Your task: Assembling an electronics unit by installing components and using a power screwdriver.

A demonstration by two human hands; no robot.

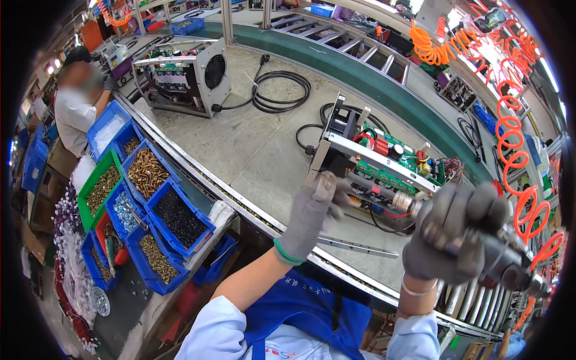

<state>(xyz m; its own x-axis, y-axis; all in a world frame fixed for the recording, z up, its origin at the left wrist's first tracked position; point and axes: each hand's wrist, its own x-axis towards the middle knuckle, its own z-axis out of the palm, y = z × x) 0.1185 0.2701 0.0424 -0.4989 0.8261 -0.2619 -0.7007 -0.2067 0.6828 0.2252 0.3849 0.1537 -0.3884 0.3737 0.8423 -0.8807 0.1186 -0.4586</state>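
Observation:
My right hand (450,240), in a grey glove, is wrapped round a dark power screwdriver (504,261). Its metal nose points left at the open machine (384,159), whose green circuit boards, red parts and metal rail (378,162) are exposed. My left hand (309,210), gloved too, is raised at the machine's near left corner. Its thumb points up while the other fingers are blurred and partly hidden, so whether it holds anything small cannot be made out. Just right of that wrist, a loose metal strip (359,246) lies on the bench.
Blue bins (180,219) and a green bin (99,189) of screws and small parts stand at left. Further back are another open machine (183,75) and a coiled black cable (282,90). Orange coiled hoses (510,138) hang at right. A person (75,108) works far left.

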